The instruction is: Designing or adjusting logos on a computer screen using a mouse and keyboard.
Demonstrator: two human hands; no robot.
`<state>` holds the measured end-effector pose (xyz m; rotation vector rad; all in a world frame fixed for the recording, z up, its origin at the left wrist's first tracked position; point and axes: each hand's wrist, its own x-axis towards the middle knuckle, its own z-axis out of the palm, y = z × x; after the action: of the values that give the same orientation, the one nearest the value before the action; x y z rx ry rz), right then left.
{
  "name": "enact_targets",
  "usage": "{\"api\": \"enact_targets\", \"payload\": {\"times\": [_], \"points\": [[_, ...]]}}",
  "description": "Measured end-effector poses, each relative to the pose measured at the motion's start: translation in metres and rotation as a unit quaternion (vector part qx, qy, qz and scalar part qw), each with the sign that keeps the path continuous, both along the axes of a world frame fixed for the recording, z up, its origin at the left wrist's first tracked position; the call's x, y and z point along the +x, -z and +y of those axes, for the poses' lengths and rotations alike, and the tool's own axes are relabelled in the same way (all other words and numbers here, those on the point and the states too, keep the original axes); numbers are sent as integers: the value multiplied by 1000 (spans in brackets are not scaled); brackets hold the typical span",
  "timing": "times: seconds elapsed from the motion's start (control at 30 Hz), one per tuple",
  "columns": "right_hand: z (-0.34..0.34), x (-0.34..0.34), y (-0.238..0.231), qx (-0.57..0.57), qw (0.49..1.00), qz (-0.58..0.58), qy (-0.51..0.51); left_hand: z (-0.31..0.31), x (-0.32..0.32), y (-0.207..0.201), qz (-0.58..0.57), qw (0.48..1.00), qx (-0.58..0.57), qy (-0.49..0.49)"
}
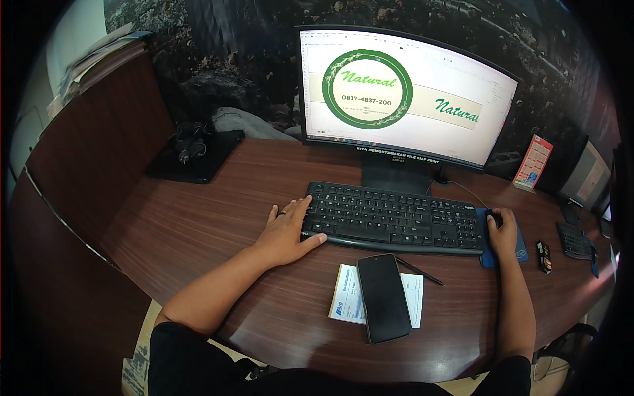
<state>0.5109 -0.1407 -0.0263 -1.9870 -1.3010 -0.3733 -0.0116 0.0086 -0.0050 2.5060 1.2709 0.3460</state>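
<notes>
My left hand (285, 232) rests at the left end of a black keyboard (389, 218), its fingers stretched out and apart. The fingertips and thumb touch the keyboard's left edge, and a dark ring sits on one finger. My right hand (505, 232) is curled over a dark computer mouse (490, 216), mostly hidden under the fingers, on a blue mouse pad (521, 253). Behind the keyboard stands a curved monitor (429, 82) showing a round green-rimmed label design and a cream band with green lettering.
In front of the keyboard, a dark-screened phone (384, 298) lies on a paper pad (346, 294), beside a black pen (422, 272). A small black-and-orange pack (543, 256) and red desk calendar (533, 163) are at right. A black flat box (198, 157) sits back left, near stacked papers (99, 63).
</notes>
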Motion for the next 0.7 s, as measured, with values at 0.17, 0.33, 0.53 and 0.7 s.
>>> {"api": "enact_targets", "payload": {"times": [0.17,0.33,0.53,0.7], "points": [[0,3,3,6,1000,-10,-14,0,0,0,0,1000,-1,-2],[-1,2,0,-10,999,6,-33,0,-1,2,-10,1000,4,4],[0,0,0,-3,999,9,-46,1,-1,3,-11,1000,6,2],[0,1,0,-2,999,-5,-53,0,-2,3,-13,1000,3,2]]}}
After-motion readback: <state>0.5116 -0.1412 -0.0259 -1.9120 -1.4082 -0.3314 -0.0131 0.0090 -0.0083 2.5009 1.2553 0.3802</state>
